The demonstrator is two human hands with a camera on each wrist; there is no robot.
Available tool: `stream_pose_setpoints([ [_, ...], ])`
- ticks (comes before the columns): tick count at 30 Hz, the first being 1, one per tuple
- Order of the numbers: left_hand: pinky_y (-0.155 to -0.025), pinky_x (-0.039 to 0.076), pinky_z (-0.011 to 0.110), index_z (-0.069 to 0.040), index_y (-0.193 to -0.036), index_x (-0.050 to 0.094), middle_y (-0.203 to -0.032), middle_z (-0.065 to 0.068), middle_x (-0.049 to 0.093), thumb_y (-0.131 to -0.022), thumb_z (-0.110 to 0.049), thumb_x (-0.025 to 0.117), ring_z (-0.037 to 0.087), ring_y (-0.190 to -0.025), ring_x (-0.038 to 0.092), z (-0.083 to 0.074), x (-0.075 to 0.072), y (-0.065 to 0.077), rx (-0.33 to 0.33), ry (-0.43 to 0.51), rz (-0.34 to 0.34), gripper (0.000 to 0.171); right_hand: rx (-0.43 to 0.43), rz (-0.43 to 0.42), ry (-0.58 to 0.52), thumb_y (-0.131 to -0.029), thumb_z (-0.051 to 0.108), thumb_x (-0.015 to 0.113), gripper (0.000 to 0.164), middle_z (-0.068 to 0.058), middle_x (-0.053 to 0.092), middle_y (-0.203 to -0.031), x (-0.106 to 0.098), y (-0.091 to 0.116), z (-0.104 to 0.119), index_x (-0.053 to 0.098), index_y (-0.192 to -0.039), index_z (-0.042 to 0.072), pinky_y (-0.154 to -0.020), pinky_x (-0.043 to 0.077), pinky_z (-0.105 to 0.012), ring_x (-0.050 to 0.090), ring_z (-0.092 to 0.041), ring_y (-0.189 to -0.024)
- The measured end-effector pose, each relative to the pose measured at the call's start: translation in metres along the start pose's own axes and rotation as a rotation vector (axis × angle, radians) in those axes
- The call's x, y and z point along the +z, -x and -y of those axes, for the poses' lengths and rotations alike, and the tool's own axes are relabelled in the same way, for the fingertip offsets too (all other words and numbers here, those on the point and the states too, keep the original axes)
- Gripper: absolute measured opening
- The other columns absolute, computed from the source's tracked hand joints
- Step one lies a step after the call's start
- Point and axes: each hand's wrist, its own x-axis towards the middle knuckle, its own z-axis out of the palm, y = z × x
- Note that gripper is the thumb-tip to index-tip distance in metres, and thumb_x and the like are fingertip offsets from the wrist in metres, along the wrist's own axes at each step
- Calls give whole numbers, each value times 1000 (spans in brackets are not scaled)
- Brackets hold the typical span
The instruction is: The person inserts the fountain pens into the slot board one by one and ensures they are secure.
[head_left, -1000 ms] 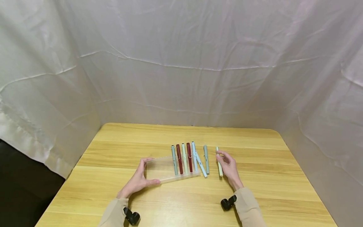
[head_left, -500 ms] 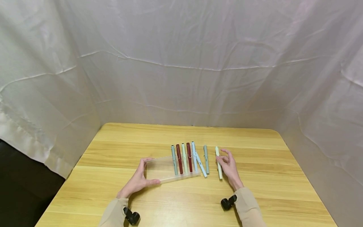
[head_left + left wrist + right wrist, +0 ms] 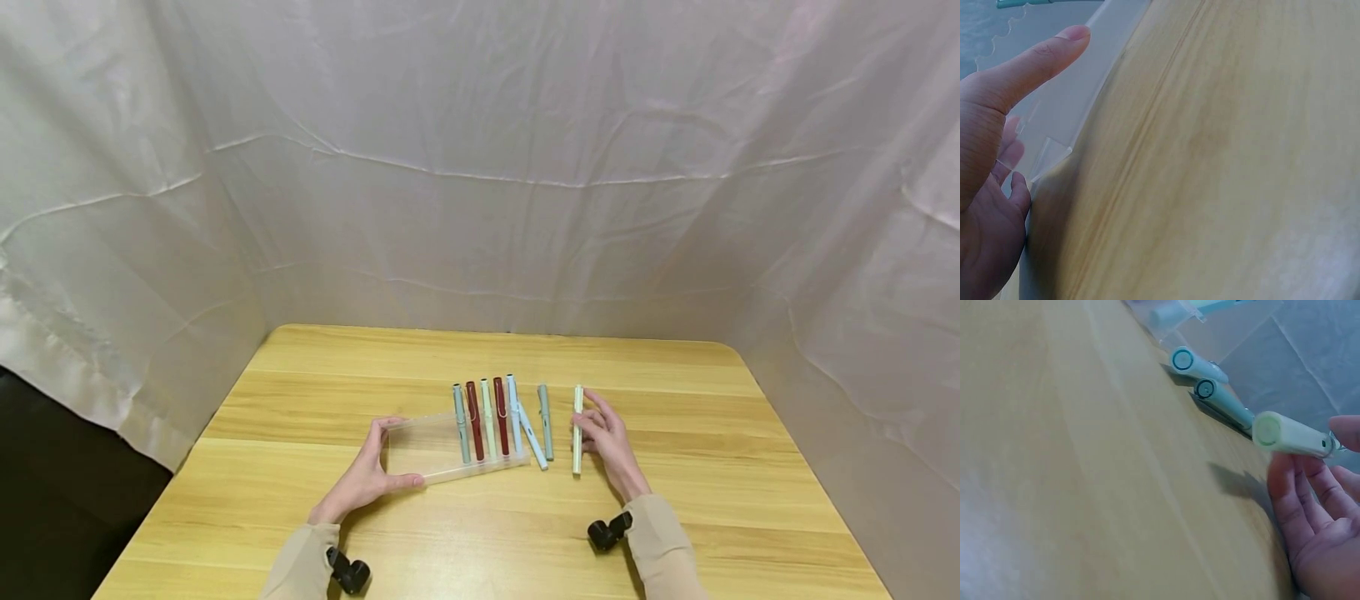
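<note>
My left hand grips the left end of a clear plastic pen tray, thumb along its near edge. At the tray's right side several capped pens lie side by side: a grey-green pen, two dark red pens, a pale green one and a light blue pen. My right hand pinches another pale green pen between thumb and fingers. In the right wrist view this pen is raised off the table, its shadow apart from it.
Between the tray and my right hand lie a slanted light blue pen, close against the tray's right end, and a grey-green pen. The wooden table extends all round, with pale curtains behind and at the sides.
The pale green pen in my right hand has turned from slanted to nearly straight up-down in the head view, coming slightly nearer and up. My left hand and the tray have stayed still.
</note>
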Motion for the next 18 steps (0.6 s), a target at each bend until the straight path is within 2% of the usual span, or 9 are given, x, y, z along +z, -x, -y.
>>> stream_pose_setpoints([
  [8,-125,8,66,-6,-143,29,-153,20,34,-71,-22,92,45,-152,19,-1,-1,1,-19,3,6,97,9,55,-1,-101,17,60,59,4,60,-98,-2,-2,0,35,-155,17,-64,61,-28,65,-12,-71],
  [13,-125,8,66,-7,-143,29,-153,20,33,-71,-23,92,45,-153,18,-1,-2,1,-25,1,8,98,18,58,-23,-101,16,60,59,-4,59,-107,-1,-2,2,36,-155,14,-69,64,-32,69,-15,-75],
  [18,-126,9,64,-6,-144,29,-154,20,33,-70,-24,92,43,-152,20,-2,-1,0,-27,-7,9,98,44,44,-47,-101,14,60,60,-1,60,-105,-1,-2,5,35,-154,8,-73,64,-31,68,-15,-82],
])
